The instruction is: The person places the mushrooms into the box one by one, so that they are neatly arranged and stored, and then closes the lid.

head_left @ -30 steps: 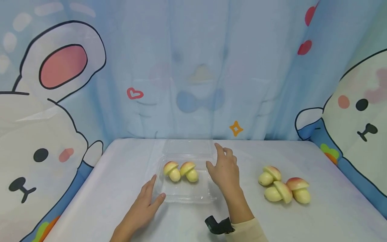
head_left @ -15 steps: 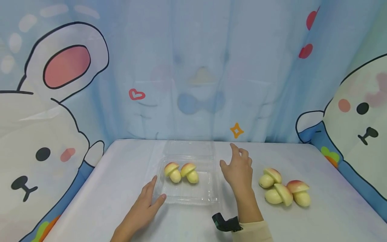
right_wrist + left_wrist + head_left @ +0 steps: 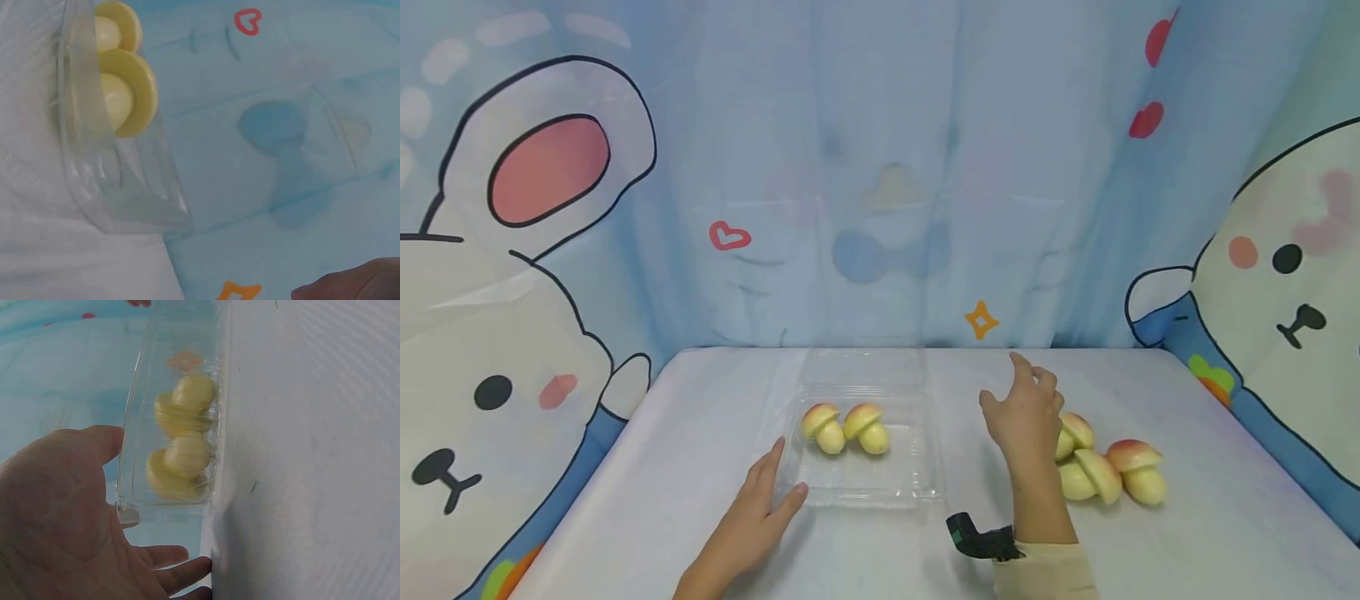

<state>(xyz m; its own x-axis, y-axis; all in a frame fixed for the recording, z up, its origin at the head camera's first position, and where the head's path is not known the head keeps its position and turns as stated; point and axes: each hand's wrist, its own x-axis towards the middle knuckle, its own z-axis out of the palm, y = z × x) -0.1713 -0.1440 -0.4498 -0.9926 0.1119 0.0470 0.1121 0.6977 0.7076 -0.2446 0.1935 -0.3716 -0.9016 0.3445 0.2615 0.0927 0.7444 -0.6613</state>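
Mushroom-shaped toys, three of them with pinkish caps and pale yellow stems, lie in a loose cluster at the lower right of the head view, on the white table; the right hand hovers just to their left, fingers relaxed and spread, holding nothing, its back hiding part of the nearest toy, so whether it touches that toy cannot be told; a black wrist camera sits above a cream sleeve. Left of centre stands a clear plastic clamshell box, lid folded back toward the curtain, with two more mushroom toys side by side in its far half. The left hand lies flat on the table, fingers straight, thumb and fingertips against the box's near left corner, gripping nothing. A blue cartoon-bear curtain fills the background. Likely trouble: the clustered toys touch one another, so a careless pinch may knock the neighbours rolling toward the table edge; the light box may slide or tip if the steadying hand lifts away.
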